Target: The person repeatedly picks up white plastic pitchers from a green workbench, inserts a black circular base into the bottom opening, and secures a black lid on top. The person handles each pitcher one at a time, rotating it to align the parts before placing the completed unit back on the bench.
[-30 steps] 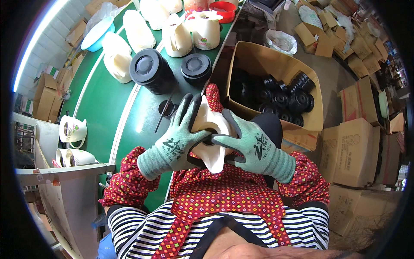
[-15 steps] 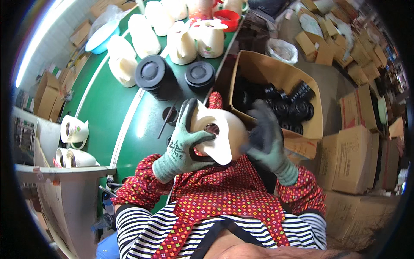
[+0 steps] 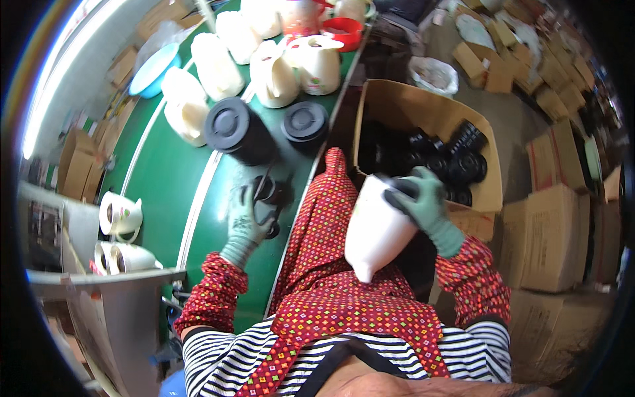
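Observation:
My right hand (image 3: 423, 205), in a green glove with dark fingers, grips a white plastic jug (image 3: 379, 231) over my lap. The jug is tilted with its narrow spout end toward me. My left hand (image 3: 246, 221), gloved alike and slightly blurred, is low over the green table. Its thumb and fingers are apart beside small black round parts (image 3: 271, 190); whether they touch is hard to make out. Beyond that hand stand a tall stack of black round lids (image 3: 239, 131) and a shorter stack of black lids (image 3: 305, 126).
Several white jugs (image 3: 272, 76) and a red ring-shaped part (image 3: 342, 33) occupy the far end of the table (image 3: 165, 172). More jugs (image 3: 121, 215) lie at the left. An open carton (image 3: 486, 188) of black parts stands right, with other cartons (image 3: 542, 241) beyond.
My left hand has let go of the jug and moved left and down to the black parts on the table. My right hand now holds the jug, which has turned spout-end toward me.

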Available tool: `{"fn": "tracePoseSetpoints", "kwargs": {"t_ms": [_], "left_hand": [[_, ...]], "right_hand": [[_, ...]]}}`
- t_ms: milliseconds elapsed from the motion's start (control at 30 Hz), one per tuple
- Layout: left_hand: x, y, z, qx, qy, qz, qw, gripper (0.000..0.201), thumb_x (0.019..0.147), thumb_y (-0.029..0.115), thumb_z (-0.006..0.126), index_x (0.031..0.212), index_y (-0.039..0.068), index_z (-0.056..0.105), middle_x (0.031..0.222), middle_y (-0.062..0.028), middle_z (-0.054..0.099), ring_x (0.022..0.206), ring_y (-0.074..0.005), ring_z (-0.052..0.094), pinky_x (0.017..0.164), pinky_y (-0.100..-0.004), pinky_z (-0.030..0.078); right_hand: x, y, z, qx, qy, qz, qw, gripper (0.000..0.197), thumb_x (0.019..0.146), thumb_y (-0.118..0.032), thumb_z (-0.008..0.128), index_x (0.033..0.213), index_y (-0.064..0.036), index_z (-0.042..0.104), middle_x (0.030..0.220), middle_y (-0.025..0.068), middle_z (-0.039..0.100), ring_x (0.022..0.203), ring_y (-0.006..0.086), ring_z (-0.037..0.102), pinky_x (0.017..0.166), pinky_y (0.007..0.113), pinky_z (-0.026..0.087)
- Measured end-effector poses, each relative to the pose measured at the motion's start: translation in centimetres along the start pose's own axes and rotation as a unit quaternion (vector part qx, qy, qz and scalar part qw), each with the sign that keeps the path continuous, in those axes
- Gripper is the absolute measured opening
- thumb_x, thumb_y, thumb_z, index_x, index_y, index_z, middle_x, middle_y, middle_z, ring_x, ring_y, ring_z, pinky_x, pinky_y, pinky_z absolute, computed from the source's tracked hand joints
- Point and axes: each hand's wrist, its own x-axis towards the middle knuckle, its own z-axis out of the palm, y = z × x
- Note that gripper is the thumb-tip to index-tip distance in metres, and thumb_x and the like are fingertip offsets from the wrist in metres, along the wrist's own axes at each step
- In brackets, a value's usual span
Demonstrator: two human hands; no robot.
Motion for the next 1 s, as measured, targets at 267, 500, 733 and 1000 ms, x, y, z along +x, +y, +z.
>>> {"fn": "tracePoseSetpoints", "kwargs": {"t_ms": [267, 500, 733, 1000], "left_hand": [[4.1, -7.2, 6.2, -0.105, -0.211, -0.064, 0.970, 0.096, 0.080, 0.013, 0.084, 0.164, 0.018, 0.039, 0.123, -0.0164, 0.074, 0.104, -0.0412, 0.073, 0.091, -0.0490, 0.058], [7.6, -0.1, 0.3, -0.521, -0.202, -0.210, 0.802, 0.059, 0.088, -0.010, 0.077, 0.144, -0.004, 0.061, 0.100, -0.0035, 0.071, 0.088, -0.0094, 0.065, 0.081, -0.0244, 0.055], [16.9, 11.7, -9.9, -0.478, -0.324, -0.066, 0.814, 0.063, 0.084, -0.009, 0.080, 0.144, -0.007, 0.059, 0.121, -0.0129, 0.074, 0.108, -0.0145, 0.067, 0.096, -0.0317, 0.055], [22.6, 19.7, -11.8, -0.435, -0.297, 0.171, 0.832, 0.052, 0.095, 0.019, 0.065, 0.140, -0.008, 0.062, 0.111, -0.0196, 0.065, 0.092, -0.0264, 0.071, 0.081, -0.0361, 0.055]], "right_hand": [[-0.2, -3.6, 1.6, -0.061, -0.117, -0.058, 0.990, 0.045, 0.095, -0.036, 0.070, 0.134, -0.0127, 0.071, 0.110, 0.0194, 0.057, 0.105, 0.0366, 0.056, 0.090, 0.051, 0.045], [3.9, 0.0, -1.2, 0.387, -0.172, -0.007, 0.906, 0.032, 0.102, -0.016, 0.064, 0.129, 0.0007, 0.069, 0.122, 0.0201, 0.074, 0.112, 0.0366, 0.071, 0.098, 0.043, 0.054], [12.9, 0.8, -0.2, 0.128, -0.008, -0.252, 0.959, 0.045, 0.090, -0.025, 0.076, 0.132, -0.0087, 0.072, 0.125, 0.0158, 0.067, 0.117, 0.0367, 0.063, 0.114, 0.056, 0.039], [13.3, 8.8, 6.9, 0.382, -0.167, -0.123, 0.901, 0.029, 0.089, -0.036, 0.077, 0.087, -0.0068, 0.079, 0.082, 0.0104, 0.072, 0.080, 0.0284, 0.068, 0.079, 0.041, 0.050]]}}
